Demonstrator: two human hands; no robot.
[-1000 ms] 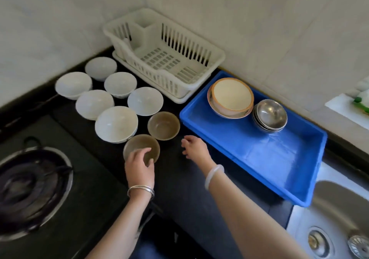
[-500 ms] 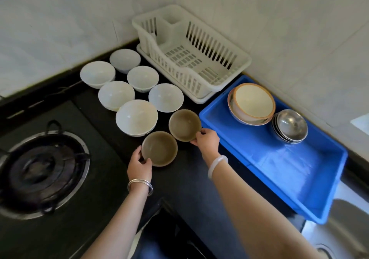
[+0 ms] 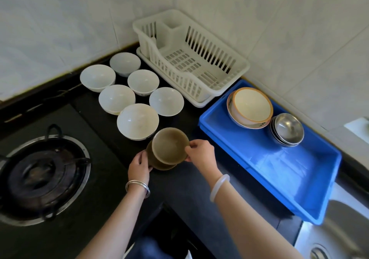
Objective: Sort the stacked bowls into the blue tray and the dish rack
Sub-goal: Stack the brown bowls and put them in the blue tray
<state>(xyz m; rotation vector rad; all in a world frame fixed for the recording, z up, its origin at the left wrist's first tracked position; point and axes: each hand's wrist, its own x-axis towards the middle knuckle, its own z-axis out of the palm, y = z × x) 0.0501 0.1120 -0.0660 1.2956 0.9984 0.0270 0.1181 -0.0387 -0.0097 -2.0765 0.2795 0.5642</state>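
Observation:
Two brown bowls overlap on the black counter: my right hand [image 3: 200, 153] holds the upper brown bowl [image 3: 169, 146] by its right rim, tilted over the lower brown bowl [image 3: 154, 162], whose left edge my left hand [image 3: 139, 164] grips. Several white bowls [image 3: 137, 121] stand behind them, each on its own. The white dish rack [image 3: 235, 73] stands in the back corner with nothing in it. The blue tray [image 3: 259, 169] to the right holds an orange-rimmed cream bowl [image 3: 250, 107] and a stack of steel bowls [image 3: 287, 129] at its far end.
A gas burner [image 3: 40, 175] lies to the left on the black hob. A steel sink [image 3: 339, 228] shows at the lower right, past the tray's near end. Tiled walls close the back corner.
My right hand took the far brown bowl by its rim and carried it left, over the near brown bowl held by my left hand. The camera shifted left.

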